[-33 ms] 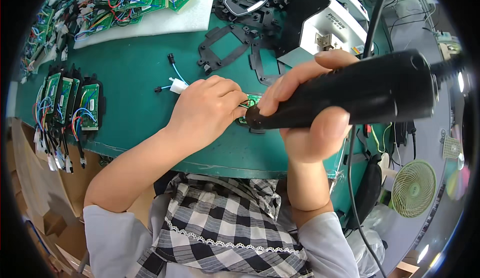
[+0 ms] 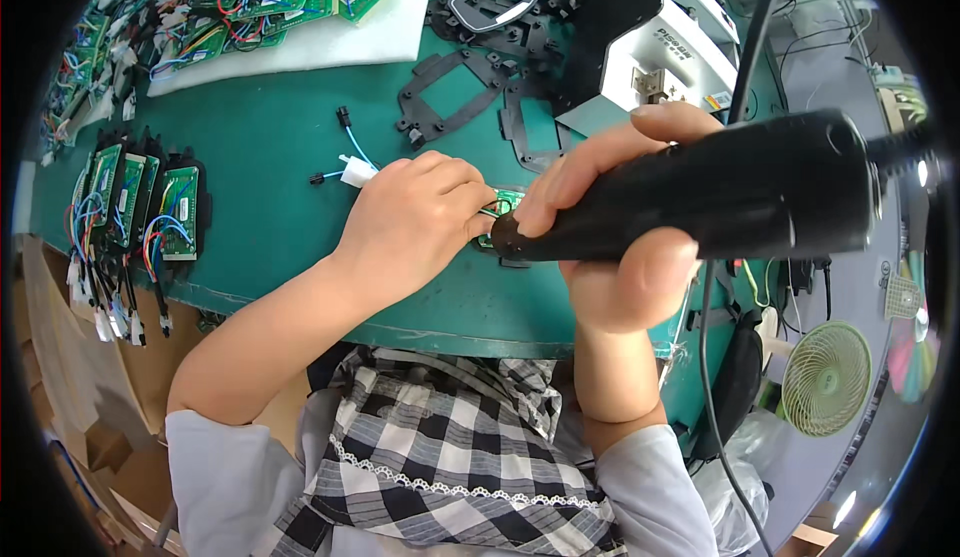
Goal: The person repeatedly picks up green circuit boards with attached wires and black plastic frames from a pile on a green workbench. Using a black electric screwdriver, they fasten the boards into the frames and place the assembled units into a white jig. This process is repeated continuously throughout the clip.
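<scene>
My left hand (image 2: 415, 222) rests on the green table mat (image 2: 270, 147), its fingertips pinching a small green circuit board (image 2: 507, 200) that is mostly hidden behind them. My right hand (image 2: 625, 257) grips a thick black electric screwdriver (image 2: 720, 192) held nearly level, its tip down on the board right beside my left fingers. The tool's black cable (image 2: 755, 37) runs upward out of view.
Several finished green boards in black frames (image 2: 135, 207) lie at the left. A white foam sheet (image 2: 330, 42) with wired boards sits at the back. Black plastic frames (image 2: 450, 87), a white plug with blue wires (image 2: 355, 170), a white box (image 2: 665, 52) and a small fan (image 2: 825, 377) surround the spot.
</scene>
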`<state>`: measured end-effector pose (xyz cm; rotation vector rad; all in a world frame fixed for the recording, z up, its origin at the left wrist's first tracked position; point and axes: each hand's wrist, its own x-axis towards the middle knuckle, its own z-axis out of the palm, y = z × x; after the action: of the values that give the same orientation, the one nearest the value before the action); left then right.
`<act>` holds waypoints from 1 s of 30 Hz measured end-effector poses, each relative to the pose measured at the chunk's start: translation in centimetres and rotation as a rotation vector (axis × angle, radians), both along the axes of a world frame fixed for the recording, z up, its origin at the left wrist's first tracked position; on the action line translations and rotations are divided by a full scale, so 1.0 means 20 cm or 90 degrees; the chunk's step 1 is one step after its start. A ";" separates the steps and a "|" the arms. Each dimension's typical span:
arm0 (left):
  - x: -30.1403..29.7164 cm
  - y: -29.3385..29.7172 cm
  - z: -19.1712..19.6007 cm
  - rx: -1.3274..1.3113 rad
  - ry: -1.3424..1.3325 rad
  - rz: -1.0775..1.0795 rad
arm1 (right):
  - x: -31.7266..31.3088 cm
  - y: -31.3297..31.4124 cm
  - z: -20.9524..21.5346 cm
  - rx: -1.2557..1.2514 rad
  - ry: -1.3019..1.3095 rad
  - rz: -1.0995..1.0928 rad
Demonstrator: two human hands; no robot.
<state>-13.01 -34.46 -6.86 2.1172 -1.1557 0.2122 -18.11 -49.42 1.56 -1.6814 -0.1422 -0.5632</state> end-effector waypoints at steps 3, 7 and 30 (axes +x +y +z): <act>0.00 0.00 0.00 -0.018 0.022 -0.003 | -0.03 0.00 0.02 -0.020 0.011 0.009; 0.00 0.00 -0.01 -0.030 0.015 0.003 | -0.02 -0.01 0.01 -0.029 0.008 0.020; -0.03 0.04 0.05 -0.006 0.058 -0.014 | -0.01 -0.10 0.00 0.275 -0.122 -0.066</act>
<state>-13.59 -33.70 -5.77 2.0824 -1.1218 0.1091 -18.30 -51.46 1.54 -1.2196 -0.0652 -0.7731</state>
